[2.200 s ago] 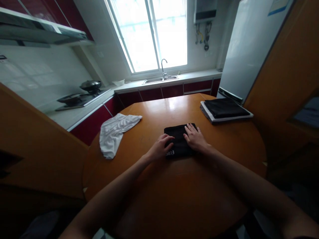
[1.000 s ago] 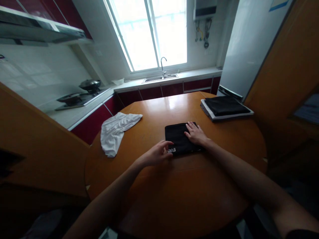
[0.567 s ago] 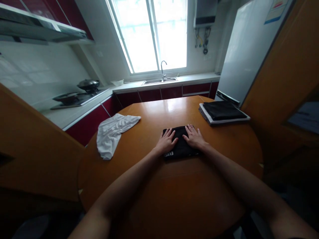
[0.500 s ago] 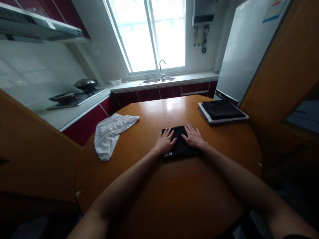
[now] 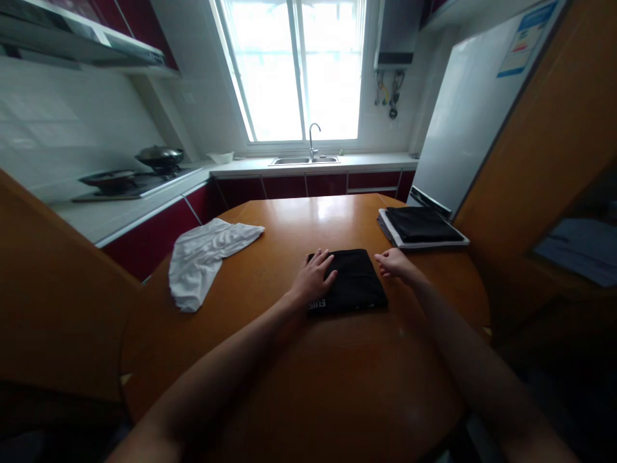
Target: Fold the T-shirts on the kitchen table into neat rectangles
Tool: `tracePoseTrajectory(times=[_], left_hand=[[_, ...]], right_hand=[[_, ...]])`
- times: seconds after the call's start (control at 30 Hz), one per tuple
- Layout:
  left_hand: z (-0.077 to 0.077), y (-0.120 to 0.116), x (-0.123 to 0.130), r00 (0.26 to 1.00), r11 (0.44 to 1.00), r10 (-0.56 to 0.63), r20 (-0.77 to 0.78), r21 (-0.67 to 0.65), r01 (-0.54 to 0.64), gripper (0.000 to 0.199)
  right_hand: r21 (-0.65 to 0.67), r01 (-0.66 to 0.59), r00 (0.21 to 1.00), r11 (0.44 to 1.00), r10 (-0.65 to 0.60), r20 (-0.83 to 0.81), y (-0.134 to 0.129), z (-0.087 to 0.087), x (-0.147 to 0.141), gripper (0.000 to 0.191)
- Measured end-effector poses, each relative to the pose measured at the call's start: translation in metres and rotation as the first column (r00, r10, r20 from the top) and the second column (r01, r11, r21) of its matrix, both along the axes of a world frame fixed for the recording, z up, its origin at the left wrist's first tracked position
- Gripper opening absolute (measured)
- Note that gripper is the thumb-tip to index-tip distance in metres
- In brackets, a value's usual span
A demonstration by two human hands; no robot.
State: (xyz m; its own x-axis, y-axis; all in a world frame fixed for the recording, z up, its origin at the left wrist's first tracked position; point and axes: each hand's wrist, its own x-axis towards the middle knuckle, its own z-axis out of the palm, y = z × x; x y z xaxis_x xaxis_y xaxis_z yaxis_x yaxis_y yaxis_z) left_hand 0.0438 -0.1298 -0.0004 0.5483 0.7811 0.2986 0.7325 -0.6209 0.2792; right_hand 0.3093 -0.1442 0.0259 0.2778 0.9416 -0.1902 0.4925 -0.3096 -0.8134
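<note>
In the frame's centre, the left hand (image 5: 312,280), fingers wide, lies on the folded black cloth (image 5: 355,283); the right hand (image 5: 396,264), fingers curled narrow, is just beside.

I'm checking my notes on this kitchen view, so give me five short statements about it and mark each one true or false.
1. The left hand lies on the folded black cloth with white lettering. True.

2. The right hand is spread flat on that same cloth. False: it is off the cloth, beside its right edge, with fingers curled.

3. A rumpled white cloth lies on the left part of the brown wooden table. True.

4. The flat stack of black and white pieces has a white piece on top. False: a black piece is on top, with a white one beneath.

5. A curved metal faucet stands in front of the bright window. True.
</note>
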Motion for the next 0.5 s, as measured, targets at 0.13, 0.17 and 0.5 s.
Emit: tracePoseTrajectory(times=[0.13, 0.17, 0.5], left_hand=[[0.004, -0.03, 0.016, 0.975, 0.978, -0.207, -0.079, -0.003, 0.207, 0.057], [0.002, -0.036, 0.019, 0.964, 0.97, -0.243, -0.106, -0.026, 0.242, 0.059], [-0.007, -0.048, 0.023, 0.943, 0.962, -0.272, -0.193, -0.082, 0.261, 0.061]], right_hand=[[-0.102, -0.043, 0.989, 0.994, 0.028, -0.144, -0.007, 0.005, -0.006, 0.025], [-0.113, -0.051, 0.985, 0.992, 0.032, -0.17, -0.008, 0.005, -0.007, 0.023], [-0.13, -0.092, 0.967, 0.987, 0.058, -0.247, -0.003, 0.001, -0.007, 0.036]])
